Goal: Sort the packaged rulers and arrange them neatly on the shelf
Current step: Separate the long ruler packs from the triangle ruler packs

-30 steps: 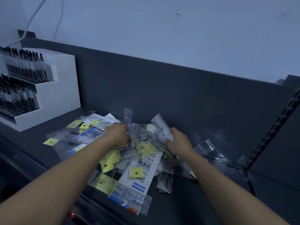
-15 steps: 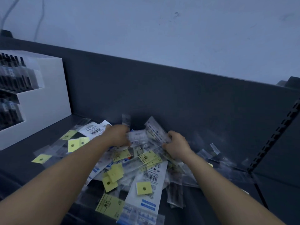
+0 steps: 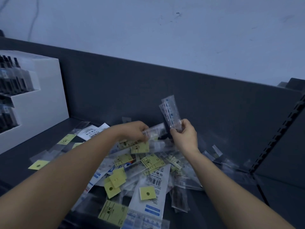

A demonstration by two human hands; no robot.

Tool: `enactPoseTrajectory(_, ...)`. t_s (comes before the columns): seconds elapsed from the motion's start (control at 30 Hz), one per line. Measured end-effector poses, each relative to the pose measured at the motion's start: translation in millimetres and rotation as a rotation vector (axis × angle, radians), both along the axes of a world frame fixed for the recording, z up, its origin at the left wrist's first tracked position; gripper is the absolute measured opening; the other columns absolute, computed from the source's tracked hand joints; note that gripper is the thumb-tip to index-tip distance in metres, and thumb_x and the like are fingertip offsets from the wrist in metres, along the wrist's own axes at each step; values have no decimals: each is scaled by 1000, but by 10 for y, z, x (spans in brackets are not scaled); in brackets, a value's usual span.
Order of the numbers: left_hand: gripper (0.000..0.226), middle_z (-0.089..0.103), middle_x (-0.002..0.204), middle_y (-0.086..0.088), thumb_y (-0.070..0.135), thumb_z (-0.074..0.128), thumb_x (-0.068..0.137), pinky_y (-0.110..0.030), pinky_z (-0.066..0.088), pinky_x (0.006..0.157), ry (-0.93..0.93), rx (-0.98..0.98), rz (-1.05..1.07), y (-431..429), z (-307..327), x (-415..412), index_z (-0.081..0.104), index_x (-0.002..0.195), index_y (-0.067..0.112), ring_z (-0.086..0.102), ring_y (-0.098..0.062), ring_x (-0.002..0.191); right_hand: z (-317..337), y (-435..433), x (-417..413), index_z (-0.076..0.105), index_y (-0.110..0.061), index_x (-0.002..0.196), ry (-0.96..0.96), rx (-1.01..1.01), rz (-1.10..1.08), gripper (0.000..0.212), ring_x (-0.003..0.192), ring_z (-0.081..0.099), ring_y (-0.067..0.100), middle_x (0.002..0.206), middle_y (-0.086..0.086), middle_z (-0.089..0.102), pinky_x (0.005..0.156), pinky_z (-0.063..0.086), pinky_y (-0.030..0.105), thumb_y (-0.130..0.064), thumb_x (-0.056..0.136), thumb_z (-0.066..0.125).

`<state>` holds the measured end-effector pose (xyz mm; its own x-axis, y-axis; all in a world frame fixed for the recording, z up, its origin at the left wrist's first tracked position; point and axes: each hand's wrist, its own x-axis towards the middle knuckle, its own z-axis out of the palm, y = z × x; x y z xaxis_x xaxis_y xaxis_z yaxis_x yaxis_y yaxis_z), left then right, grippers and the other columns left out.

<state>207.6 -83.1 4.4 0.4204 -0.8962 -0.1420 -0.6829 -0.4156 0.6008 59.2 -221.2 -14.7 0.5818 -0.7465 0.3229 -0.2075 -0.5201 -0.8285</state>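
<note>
A loose pile of packaged rulers [image 3: 148, 169] in clear sleeves with yellow and white labels covers the dark shelf [image 3: 41, 146]. My right hand [image 3: 185, 138] holds up two clear packaged rulers [image 3: 170, 113] by their lower ends, tilted up to the left above the pile. My left hand [image 3: 134, 131] pinches another clear ruler packet [image 3: 154, 131] at the top of the pile, just left of the right hand.
A white stepped display box [image 3: 41, 100] with rows of dark pens stands at the left on the shelf. A dark back panel [image 3: 132, 90] rises behind the pile. A slotted upright [image 3: 277, 134] and a divider bound the right side.
My right hand has lifted two ruler packets up out of the pile. My left hand has shifted slightly right and grips a packet. The camera has moved closer.
</note>
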Motion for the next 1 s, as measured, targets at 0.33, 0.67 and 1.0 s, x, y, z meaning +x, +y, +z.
enactPoseTrajectory(0.33, 52, 57, 102, 6, 36, 80, 74, -29, 44, 78, -137, 248, -78, -69, -87, -205, 55, 119, 23, 55, -15, 91, -65, -72, -91, 53, -12, 85, 70, 30, 29, 9, 64, 55, 17, 73, 1, 60, 64, 52, 39, -14, 84, 61)
enactPoseTrajectory(0.67, 36, 55, 94, 6, 44, 75, 76, -28, 43, 66, -257, 201, -48, -148, -146, -417, 59, 99, 21, 53, -13, 81, -87, -141, -261, 52, -11, 85, 87, 24, 15, 10, 66, 55, 19, 72, -1, 57, 64, 51, 40, -14, 84, 62)
enactPoseTrajectory(1.0, 55, 52, 132, 0, 15, 73, 80, -33, 41, 88, -414, 400, -199, -180, -46, -654, 51, 130, 21, 50, -21, 111, -59, -179, -445, 50, -13, 78, 92, 45, 10, 13, 66, 52, 17, 70, -3, 56, 65, 48, 38, -14, 82, 63)
